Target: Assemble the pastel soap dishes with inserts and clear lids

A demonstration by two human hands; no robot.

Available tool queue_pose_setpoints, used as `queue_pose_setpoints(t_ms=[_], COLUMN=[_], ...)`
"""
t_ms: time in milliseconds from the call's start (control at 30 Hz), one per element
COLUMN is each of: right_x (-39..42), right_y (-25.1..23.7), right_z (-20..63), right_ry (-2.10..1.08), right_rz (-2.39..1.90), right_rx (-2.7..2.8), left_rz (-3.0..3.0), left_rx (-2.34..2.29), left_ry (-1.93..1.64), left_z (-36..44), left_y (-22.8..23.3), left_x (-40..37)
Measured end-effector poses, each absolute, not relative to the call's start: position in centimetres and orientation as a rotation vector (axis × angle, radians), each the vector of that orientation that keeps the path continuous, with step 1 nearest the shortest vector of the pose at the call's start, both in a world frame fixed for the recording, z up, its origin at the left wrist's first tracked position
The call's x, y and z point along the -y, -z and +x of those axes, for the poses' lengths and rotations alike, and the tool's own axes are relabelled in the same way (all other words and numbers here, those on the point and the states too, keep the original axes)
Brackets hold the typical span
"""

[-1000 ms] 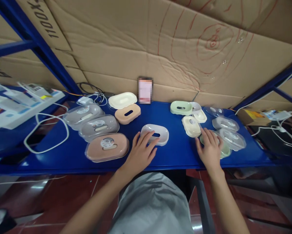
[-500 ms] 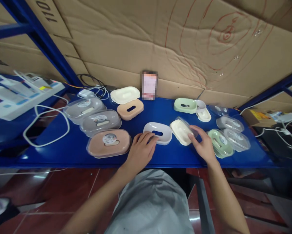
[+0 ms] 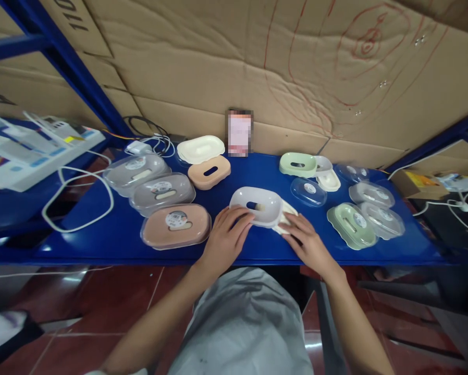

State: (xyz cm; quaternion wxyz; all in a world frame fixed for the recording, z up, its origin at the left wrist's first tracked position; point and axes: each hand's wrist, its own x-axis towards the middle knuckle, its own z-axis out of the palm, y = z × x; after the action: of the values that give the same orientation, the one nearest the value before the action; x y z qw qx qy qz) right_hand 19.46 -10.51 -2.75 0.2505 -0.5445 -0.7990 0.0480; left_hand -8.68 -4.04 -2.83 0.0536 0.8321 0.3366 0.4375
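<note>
the left hand (image 3: 226,238) lies with fingers spread over the near left edge of a white soap tray (image 3: 256,205), fingertips pressing on its rim rather than closed around it. the right hand (image 3: 306,242) rests on a cream soap dish (image 3: 284,217), fingers laid flat over its near end; whether they curl under it cannot be told. the cream soap dish sits tucked partly under the right side of the white soap tray, touching it. both lie near the front edge of the blue shelf (image 3: 101,239).

just left of the white soap tray is a pink lidded soap box (image 3: 176,226), and beyond that two grey lidded boxes (image 3: 161,193). behind the white soap tray, toward the cardboard wall, are a peach tray (image 3: 209,172) and a cream tray (image 3: 200,149). to the right of the white soap tray lies a clear lid (image 3: 308,191), then a green lidded box (image 3: 351,225) further right. behind and to the right of the white soap tray sits a green tray (image 3: 298,164). a white cable (image 3: 77,208) loops well to the left of it.
</note>
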Motion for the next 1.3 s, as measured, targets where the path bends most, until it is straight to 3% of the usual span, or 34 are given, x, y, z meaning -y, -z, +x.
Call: queue_pose_setpoints(t_ms=[200,467,733,967,1100,1300], right_x=[11.3,9.9,9.5,5.9,6.2,8.2], right_y=[2.9,3.1,2.6,3.4,3.8,1.8], right_z=[19.1,18.9,19.9,23.7,23.9,21.3], right_ry=[-0.199,-0.241,-0.067,0.288,0.206,-0.174], right_rz=[-1.489,-1.41,-1.451,-1.92,-1.87,-1.566], right_rx=[1.954,2.137,2.284,1.912,1.986,1.891], left_rz=[2.686,2.827,2.763,2.538,2.333,2.183], left_rx=[-0.96,-0.893,-0.967,-1.052,-1.008,-0.992], left_ry=[-1.147,-0.913,-0.855,-0.96,-0.925,-0.988], left_z=[-8.5,-8.4,-8.4,-8.4,-8.7,-9.0], left_y=[3.0,3.0,3.2,3.2,3.2,3.7], left_x=[4.0,4.3,4.1,4.3,4.0,3.5])
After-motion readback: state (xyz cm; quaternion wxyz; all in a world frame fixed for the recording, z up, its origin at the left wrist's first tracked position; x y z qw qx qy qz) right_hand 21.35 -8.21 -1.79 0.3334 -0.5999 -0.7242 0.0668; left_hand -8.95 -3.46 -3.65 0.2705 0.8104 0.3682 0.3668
